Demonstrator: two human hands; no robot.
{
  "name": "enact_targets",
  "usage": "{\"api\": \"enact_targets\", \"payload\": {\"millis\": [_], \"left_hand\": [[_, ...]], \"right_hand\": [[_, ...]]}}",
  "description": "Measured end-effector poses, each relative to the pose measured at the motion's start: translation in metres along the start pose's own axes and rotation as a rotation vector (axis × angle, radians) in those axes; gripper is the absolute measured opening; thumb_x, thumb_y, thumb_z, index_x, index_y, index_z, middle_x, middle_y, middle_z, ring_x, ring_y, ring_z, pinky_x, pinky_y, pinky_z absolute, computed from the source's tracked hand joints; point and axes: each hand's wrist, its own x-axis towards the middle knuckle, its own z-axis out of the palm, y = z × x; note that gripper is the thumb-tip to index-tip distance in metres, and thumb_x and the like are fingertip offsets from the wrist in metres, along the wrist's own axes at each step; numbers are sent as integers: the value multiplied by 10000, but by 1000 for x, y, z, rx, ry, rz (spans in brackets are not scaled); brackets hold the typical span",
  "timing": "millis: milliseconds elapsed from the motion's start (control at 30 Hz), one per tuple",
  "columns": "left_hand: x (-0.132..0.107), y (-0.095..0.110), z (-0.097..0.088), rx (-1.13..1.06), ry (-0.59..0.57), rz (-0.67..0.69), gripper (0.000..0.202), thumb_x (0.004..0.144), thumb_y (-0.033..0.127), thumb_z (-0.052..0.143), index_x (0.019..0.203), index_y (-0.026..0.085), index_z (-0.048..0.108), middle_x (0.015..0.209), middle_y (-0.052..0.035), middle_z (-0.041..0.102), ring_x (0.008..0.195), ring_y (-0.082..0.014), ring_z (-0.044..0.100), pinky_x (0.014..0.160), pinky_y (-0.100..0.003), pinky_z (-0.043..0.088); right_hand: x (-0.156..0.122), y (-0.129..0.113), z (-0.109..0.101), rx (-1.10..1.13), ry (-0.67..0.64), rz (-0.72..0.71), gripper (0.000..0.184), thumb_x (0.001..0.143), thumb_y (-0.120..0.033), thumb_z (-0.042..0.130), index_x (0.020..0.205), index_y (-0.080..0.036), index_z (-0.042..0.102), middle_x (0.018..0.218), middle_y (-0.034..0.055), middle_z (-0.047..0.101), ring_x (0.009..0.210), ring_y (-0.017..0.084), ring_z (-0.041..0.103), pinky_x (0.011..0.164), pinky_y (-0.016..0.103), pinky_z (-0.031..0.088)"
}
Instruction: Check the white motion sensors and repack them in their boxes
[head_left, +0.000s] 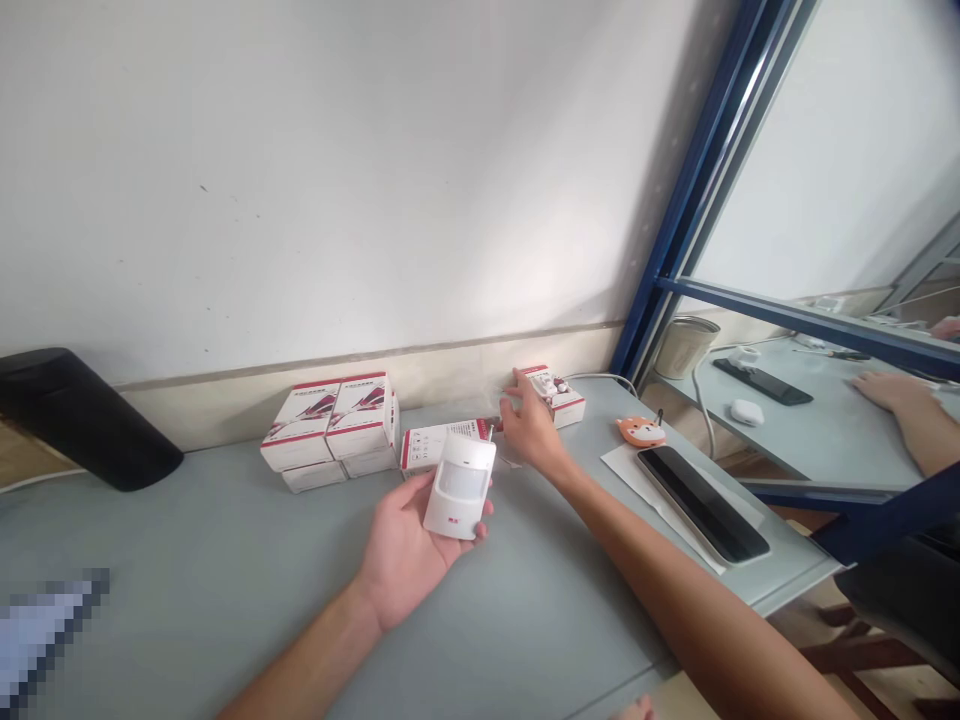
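Pale wall [337,180] rises behind a grey desk [187,580], with a blue frame [679,215] slanting up at the right. Left hand [405,560], palm up, holds a white sensor [459,505] above the desk, fingers curled round its right edge; its front faces the viewer and its top leans slightly right. Beyond it lies a flat box [421,448], partly hidden by the sensor. Right hand [534,430] reaches farther back, fingers spread at the left side of another box [572,412] near the wall; whether they grip it, I cannot tell. Small white parts sit on that box. To the left stand stacked boxes [300,412], white with red edging, and farther left a black object [90,415] leans at a slant. On the right, a phone [705,505] lies on white paper [628,478], just beside an orange animal-face item [642,431]. Past the frame, a tin [686,352] and someone's forearm show.
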Motion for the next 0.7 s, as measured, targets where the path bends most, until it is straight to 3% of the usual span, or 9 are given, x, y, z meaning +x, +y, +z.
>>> {"api": "enact_targets", "payload": {"millis": [100,233,333,433,700], "left_hand": [[-1,0,1,10,4,11,407,933,310,613,1280,108,683,1218,-220,732,887,-301,730,711,-398,576],[-1,-1,3,65,-9,59,384,949,323,611,1264,121,696,1195,-196,738,869,-274,717,694,-378,571],[-1,0,3,78,-15,81,395,950,325,617,1279,122,694,1224,-203,735,865,-271,715,684,-374,569],[-2,2,3,63,-28,91,414,943,325,630,1297,119,690,1252,-216,730,889,-290,719,691,-383,573],[0,3,0,68,-6,158,365,917,280,635,1238,121,705,1205,-197,736,911,-331,719,700,-419,580]], "right_hand": [[-4,-9,-3,-235,69,-156,548,998,-335,480,1533,-219,474,1388,178,615,842,229,654,934,496,533],[-11,-28,-9,-138,83,-250,392,1036,-385,452,1380,-238,570,1124,88,659,675,170,541,699,351,476],[-17,-38,-10,-19,16,-289,280,1055,-423,444,1189,-271,636,895,7,619,567,140,454,589,311,383],[-23,-44,-7,74,-64,-290,264,1054,-449,460,1082,-271,652,787,-18,573,541,134,446,564,299,366],[-25,-50,-14,77,-267,-265,376,1067,-542,443,1075,-252,684,776,-1,586,664,158,541,619,287,425]]}}
